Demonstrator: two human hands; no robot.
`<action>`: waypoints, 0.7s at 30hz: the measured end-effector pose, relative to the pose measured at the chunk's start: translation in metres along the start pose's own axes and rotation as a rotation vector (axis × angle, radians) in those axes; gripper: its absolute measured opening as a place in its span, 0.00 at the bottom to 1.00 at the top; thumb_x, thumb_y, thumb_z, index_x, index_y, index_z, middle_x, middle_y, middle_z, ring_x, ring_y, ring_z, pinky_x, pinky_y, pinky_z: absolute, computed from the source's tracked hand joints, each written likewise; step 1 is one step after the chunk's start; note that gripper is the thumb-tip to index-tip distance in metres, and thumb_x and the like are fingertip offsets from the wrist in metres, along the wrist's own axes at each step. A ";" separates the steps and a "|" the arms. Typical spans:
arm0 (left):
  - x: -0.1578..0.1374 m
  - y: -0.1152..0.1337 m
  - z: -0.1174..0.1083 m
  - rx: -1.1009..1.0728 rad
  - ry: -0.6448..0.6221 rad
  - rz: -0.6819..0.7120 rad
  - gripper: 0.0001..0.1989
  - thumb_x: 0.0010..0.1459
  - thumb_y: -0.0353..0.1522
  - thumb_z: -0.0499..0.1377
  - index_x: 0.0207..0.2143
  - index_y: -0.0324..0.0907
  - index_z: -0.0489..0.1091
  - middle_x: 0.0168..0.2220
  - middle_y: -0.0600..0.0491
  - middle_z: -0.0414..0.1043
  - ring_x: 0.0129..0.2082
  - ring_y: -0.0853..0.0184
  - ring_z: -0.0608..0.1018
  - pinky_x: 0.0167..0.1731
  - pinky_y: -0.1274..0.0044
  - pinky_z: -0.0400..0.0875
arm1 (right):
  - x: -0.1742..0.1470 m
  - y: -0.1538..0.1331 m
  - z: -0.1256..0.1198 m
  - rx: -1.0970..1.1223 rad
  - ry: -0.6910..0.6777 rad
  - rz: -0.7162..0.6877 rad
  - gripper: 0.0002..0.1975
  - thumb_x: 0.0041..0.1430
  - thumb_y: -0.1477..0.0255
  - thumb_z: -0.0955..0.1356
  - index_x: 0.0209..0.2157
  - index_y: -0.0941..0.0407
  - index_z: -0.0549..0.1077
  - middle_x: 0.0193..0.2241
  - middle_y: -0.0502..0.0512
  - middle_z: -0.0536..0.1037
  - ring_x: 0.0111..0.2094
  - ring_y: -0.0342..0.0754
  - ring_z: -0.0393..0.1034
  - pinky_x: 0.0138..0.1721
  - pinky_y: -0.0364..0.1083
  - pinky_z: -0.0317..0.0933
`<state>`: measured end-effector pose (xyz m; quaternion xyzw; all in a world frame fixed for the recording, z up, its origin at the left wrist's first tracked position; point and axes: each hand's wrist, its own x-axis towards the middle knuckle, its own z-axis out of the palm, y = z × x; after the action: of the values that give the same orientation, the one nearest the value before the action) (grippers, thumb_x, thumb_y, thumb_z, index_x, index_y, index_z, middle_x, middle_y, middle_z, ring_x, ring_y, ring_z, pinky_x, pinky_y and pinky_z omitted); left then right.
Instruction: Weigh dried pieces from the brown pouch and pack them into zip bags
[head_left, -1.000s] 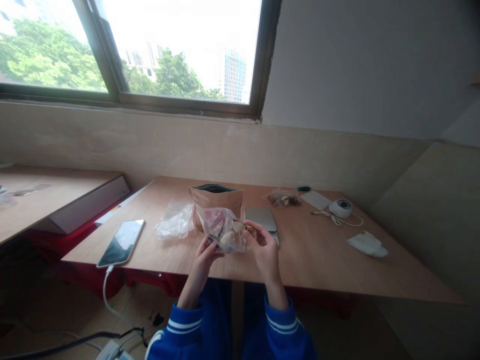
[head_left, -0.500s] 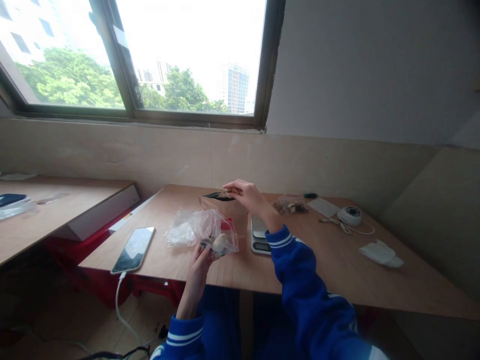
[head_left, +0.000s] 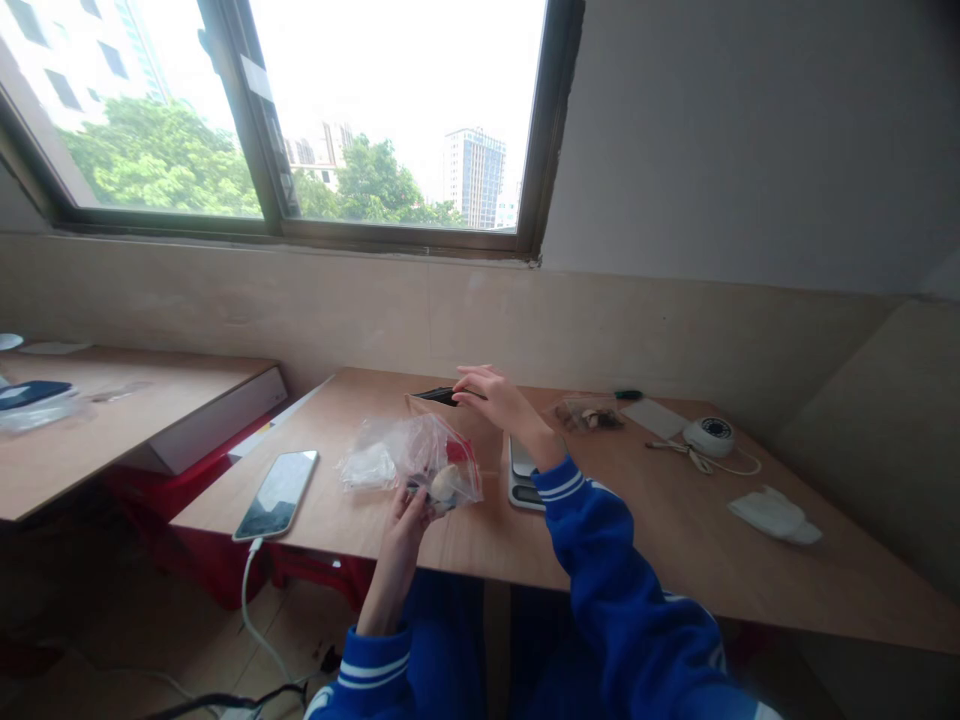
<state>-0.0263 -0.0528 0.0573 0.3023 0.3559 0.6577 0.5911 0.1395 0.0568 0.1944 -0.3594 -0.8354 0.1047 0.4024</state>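
The left hand (head_left: 409, 512) is gripping the lower edge of a clear zip bag (head_left: 439, 462) at the near edge of the bench (head_left: 637, 540), its fingers closed on the plastic; pale and dark lumps are showing through the film. Keeping that grip low and steady looks wise, so the contents are not sliding out while the other arm is stretched away. Just left of the clear zip bag a crumpled empty plastic bag (head_left: 365, 466) is lying, and further left a phone (head_left: 276, 494) is resting with its cable hanging off the edge. Just right of the clear zip bag a small scale (head_left: 523, 472) is sitting, partly hidden under the blue sleeve (head_left: 600, 530). Behind the clear zip bag a brown pouch (head_left: 435, 403) is standing open, and the right hand (head_left: 491, 395) is hovering over its mouth, fingers loosely spread; whether it is pinching anything cannot be told. Releasing right above the opening would probably be keeping pieces off the bench. Beyond the pouch to the right, a second small bag (head_left: 589, 414) is lying.
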 end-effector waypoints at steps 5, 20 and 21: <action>0.002 -0.006 -0.001 0.017 -0.066 0.048 0.25 0.51 0.41 0.65 0.51 0.44 0.69 0.50 0.47 0.73 0.47 0.58 0.76 0.46 0.69 0.71 | -0.018 -0.021 -0.011 0.133 0.149 -0.006 0.09 0.63 0.68 0.64 0.40 0.53 0.76 0.47 0.55 0.75 0.52 0.49 0.67 0.56 0.51 0.58; -0.001 -0.013 0.007 0.049 -0.213 0.098 0.24 0.54 0.37 0.63 0.54 0.46 0.67 0.53 0.47 0.71 0.55 0.56 0.71 0.53 0.67 0.65 | -0.084 -0.013 0.011 0.554 -0.200 0.238 0.10 0.57 0.67 0.69 0.39 0.55 0.71 0.39 0.52 0.76 0.42 0.47 0.72 0.46 0.47 0.66; 0.000 -0.014 0.006 0.047 -0.206 0.097 0.25 0.54 0.36 0.63 0.55 0.46 0.67 0.53 0.47 0.71 0.55 0.56 0.70 0.54 0.67 0.65 | -0.085 -0.011 0.011 0.561 -0.209 0.256 0.12 0.55 0.66 0.70 0.40 0.55 0.71 0.40 0.52 0.76 0.42 0.48 0.72 0.45 0.47 0.66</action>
<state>-0.0134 -0.0518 0.0498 0.3989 0.2935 0.6425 0.5847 0.1604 -0.0079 0.1416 -0.3238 -0.7589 0.4168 0.3814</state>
